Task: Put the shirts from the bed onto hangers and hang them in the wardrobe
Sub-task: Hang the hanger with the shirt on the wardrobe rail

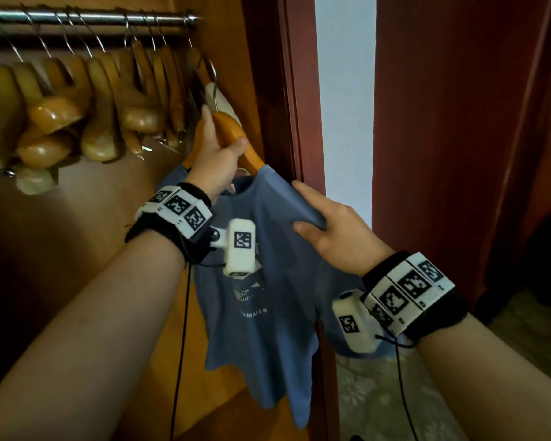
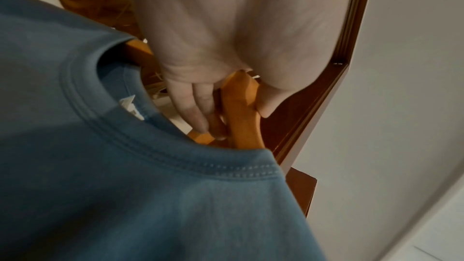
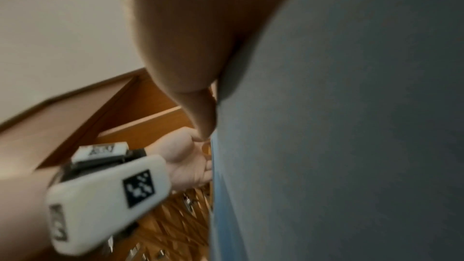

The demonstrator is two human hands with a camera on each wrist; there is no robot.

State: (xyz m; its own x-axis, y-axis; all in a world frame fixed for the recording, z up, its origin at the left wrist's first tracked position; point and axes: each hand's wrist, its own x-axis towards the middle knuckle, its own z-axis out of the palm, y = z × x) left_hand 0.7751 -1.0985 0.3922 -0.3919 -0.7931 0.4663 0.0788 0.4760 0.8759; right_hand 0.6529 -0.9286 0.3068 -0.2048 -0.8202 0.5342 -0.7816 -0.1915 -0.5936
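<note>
A blue T-shirt (image 1: 261, 281) with a white chest print hangs on a wooden hanger (image 1: 233, 135) in front of the open wardrobe. My left hand (image 1: 217, 154) grips the hanger's neck just below its metal hook (image 1: 212, 81); the left wrist view shows my fingers (image 2: 198, 110) curled round the wood (image 2: 241, 118) above the shirt's collar (image 2: 150, 146). My right hand (image 1: 325, 221) holds the shirt's right shoulder, thumb on the front and fingers along the top edge. The right wrist view is filled by blue fabric (image 3: 339, 126). The hook hangs below the chrome rail (image 1: 86, 19), not on it.
Several empty wooden hangers (image 1: 77, 122) crowd the rail to the left. The dark red wardrobe frame (image 1: 287, 90) stands right behind the shirt, with a second red panel (image 1: 458, 122) farther right. Pale patterned floor (image 1: 379, 393) lies below.
</note>
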